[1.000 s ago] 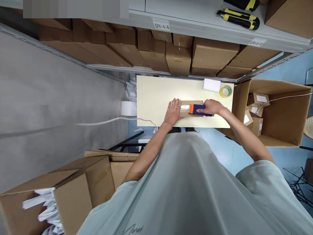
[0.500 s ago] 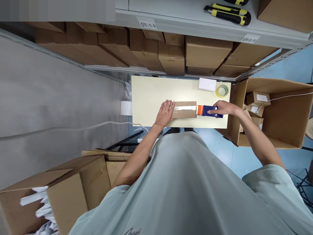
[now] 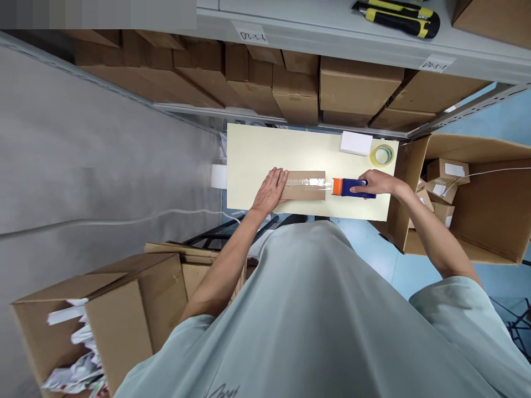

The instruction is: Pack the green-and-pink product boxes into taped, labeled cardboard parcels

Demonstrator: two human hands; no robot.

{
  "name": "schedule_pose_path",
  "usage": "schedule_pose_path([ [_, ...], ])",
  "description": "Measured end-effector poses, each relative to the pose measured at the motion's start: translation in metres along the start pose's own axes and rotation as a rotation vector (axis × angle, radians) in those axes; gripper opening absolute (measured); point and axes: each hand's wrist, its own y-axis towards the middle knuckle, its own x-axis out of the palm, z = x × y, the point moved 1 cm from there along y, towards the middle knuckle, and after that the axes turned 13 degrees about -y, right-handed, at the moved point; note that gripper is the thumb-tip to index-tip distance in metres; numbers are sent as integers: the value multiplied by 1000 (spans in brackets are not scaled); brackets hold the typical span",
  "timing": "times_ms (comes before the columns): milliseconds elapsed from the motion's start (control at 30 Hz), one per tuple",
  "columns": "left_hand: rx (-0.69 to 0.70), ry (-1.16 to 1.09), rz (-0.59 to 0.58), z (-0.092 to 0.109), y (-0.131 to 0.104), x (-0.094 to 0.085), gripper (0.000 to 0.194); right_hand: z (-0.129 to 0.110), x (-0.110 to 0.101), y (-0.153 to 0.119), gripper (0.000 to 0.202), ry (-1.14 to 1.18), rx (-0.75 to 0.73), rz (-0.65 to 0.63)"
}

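Observation:
A brown cardboard box [image 3: 305,193] lies on the pale yellow table [image 3: 257,146], with shiny clear tape along its top. My left hand [image 3: 271,190] rests flat over the box's left end, fingers stretched out. To the right, my right hand [image 3: 375,182] grips a blue and orange tape dispenser [image 3: 348,187]. A small gap separates the dispenser from the box's right edge, and a strip of clear tape seems to span it.
A white box [image 3: 355,143] and a yellow tape roll [image 3: 382,155] sit at the table's back right. Large open cartons stand right [image 3: 489,210] and lower left [image 3: 120,315]. A shelf [image 3: 307,38] with boxes and cutters runs behind.
The box and my left hand have shifted left. The dispenser is now apart from the box's right edge, where it was almost touching before. The view has shifted slightly.

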Motion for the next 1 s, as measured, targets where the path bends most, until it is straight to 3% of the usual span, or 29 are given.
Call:
schedule_pose_path([
  [333,-37,-46,5,8,0,-3,97,-22,9,23,63,-195,161,-28],
  [633,-57,-100,-2,17,1,-7,97,-2,9,5,63,-89,57,-4],
  [833,-67,-53,-28,17,2,-8,96,12,11,8,66,30,-15,-43],
  [1000,-57,-55,-24,18,2,-7,96,-13,12,15,63,-186,137,-10],
])
